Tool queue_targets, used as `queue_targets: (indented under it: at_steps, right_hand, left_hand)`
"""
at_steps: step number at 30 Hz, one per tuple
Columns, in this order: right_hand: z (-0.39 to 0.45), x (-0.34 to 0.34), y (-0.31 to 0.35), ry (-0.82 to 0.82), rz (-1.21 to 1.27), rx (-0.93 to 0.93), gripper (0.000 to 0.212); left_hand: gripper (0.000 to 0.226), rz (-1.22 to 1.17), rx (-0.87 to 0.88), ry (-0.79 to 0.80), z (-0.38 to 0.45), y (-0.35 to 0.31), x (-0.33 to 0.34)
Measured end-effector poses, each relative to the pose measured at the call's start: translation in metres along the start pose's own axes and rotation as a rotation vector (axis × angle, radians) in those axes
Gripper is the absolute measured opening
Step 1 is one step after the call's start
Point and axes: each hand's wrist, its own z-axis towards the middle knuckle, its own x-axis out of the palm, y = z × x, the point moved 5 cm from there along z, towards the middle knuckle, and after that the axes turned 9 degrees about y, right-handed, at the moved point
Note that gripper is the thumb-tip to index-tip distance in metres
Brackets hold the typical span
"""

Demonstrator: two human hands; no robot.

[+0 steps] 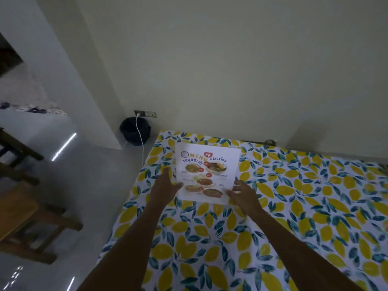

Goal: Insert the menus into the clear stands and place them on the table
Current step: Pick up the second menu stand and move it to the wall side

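A white menu (218, 164) with food photos and the word MENU stands nearly upright near the far left corner of the table (315, 206), which is covered by a lemon-print cloth. I cannot tell whether it sits in a clear stand, since no stand edges show clearly. My left hand (165, 185) holds the menu's lower left edge, thumb in front and fingers behind. My right hand (241, 194) pinches its lower right corner. A thin pale edge (173, 164) of something peeks out behind the menu's left side.
The wall runs right behind the table's far edge. A dark round bin (134, 131) with a white cable (141, 139) plugged into a wall socket sits on the floor left of the table. Wooden chairs (27, 217) stand at the far left on the glossy floor.
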Motion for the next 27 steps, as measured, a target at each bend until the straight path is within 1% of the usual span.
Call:
queue_targets:
  at_steps: [1, 2, 4, 6, 8, 9, 11, 12, 15, 19, 21, 24, 27]
  right_hand:
    - [0.004, 0.001, 0.0, -0.024, -0.048, -0.013, 0.029]
    - [0.007, 0.0, 0.0, -0.048, -0.094, -0.024, 0.025]
    - [0.011, -0.001, 0.004, -0.104, -0.148, -0.046, 0.034]
    - [0.017, -0.004, 0.015, -0.134, -0.098, -0.07, 0.033]
    - [0.032, -0.007, 0.035, -0.173, -0.094, -0.106, 0.035]
    - [0.042, -0.008, 0.048, -0.205, -0.118, -0.122, 0.033]
    - [0.068, -0.006, 0.075, -0.23, -0.132, -0.142, 0.019]
    - [0.081, -0.004, 0.089, -0.23, -0.129, -0.162, 0.018]
    - [0.124, 0.004, 0.131, -0.269, -0.161, -0.163, 0.024]
    - [0.181, 0.016, 0.173, -0.334, -0.182, -0.09, 0.023]
    - [0.209, 0.023, 0.185, -0.348, -0.206, -0.056, 0.024]
    - [0.24, 0.029, 0.203, -0.395, -0.225, -0.03, 0.023]
    - [0.266, 0.034, 0.207, -0.377, -0.314, 0.058, 0.021]
  left_hand:
    - [0.078, 0.003, 0.031, -0.008, 0.005, -0.002, -0.001]
    - [0.066, 0.016, 0.066, -0.019, 0.011, -0.003, -0.001]
    - [0.041, -0.002, 0.133, -0.024, 0.02, -0.007, -0.007]
    - [0.029, -0.057, 0.177, 0.023, 0.031, -0.012, -0.018]
    - [0.019, -0.026, 0.246, 0.01, 0.046, -0.024, -0.04]
    - [0.019, -0.021, 0.282, -0.015, 0.055, -0.03, -0.054]
    - [0.022, -0.044, 0.333, -0.023, 0.075, -0.042, -0.085]
    - [0.025, -0.043, 0.358, -0.024, 0.088, -0.046, -0.101]
    - [0.028, 0.009, 0.421, -0.029, 0.135, -0.053, -0.144]
    - [0.027, -0.041, 0.461, 0.03, 0.205, -0.052, -0.185]
    - [0.029, -0.032, 0.484, 0.026, 0.238, -0.049, -0.198]
    - [0.026, -0.031, 0.485, 0.033, 0.274, -0.046, -0.208]
    - [0.026, -0.042, 0.509, 0.057, 0.3, -0.044, -0.212]
